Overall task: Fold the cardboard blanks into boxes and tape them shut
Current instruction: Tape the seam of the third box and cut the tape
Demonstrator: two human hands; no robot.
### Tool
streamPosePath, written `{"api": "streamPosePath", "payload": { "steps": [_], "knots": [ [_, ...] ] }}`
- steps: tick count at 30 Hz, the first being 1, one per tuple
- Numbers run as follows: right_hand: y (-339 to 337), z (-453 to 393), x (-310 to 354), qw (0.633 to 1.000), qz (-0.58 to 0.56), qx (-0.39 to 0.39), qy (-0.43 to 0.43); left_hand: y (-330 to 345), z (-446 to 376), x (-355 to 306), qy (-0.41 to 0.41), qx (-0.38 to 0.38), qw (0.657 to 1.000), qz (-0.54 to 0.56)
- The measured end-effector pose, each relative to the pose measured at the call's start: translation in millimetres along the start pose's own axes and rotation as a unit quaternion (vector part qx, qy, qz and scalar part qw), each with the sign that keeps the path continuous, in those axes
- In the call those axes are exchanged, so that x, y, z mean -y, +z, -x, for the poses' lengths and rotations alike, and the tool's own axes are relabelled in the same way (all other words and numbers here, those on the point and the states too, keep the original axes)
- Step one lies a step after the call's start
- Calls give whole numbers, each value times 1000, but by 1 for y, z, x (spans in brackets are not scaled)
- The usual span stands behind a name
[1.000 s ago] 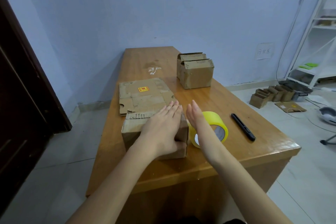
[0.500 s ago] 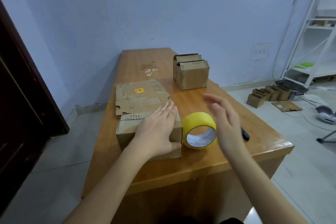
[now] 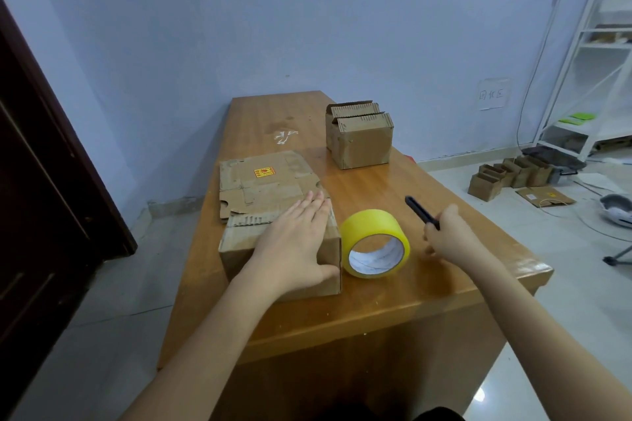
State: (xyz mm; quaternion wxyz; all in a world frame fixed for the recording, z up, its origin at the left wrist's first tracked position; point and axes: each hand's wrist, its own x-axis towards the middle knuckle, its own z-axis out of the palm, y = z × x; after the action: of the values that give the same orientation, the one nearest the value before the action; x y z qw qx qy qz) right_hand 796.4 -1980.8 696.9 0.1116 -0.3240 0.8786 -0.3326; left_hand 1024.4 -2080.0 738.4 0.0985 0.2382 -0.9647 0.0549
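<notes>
Wooden desk [image 3: 376,301] against a blue wall: the left hand [image 3: 294,243] lies flat, fingers straight, on the box [image 3: 239,246], with the tape [image 3: 374,243] touching at its three o'clock. Right hand [image 3: 448,239], at the tape's three o'clock, has fingers curled round a black cutter [image 3: 419,210].

Left hand [image 3: 294,243] flat on box [image 3: 239,249]; right hand [image 3: 448,239] grips cutter [image 3: 419,210].

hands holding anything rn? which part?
The right hand grips the black cutter by its near end, the far end sticking out. The left hand holds nothing, resting flat on top of the near cardboard box.
</notes>
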Motion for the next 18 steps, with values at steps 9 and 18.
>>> {"api": "streamPosePath", "payload": {
  "steps": [9,18],
  "knots": [
    [-26,74,75,961,-201,163,-101,1,0,0,-39,10,999,-32],
    [-18,87,65,984,-73,46,-156,2,-2,-1,-47,18,998,-33]
  ]
}}
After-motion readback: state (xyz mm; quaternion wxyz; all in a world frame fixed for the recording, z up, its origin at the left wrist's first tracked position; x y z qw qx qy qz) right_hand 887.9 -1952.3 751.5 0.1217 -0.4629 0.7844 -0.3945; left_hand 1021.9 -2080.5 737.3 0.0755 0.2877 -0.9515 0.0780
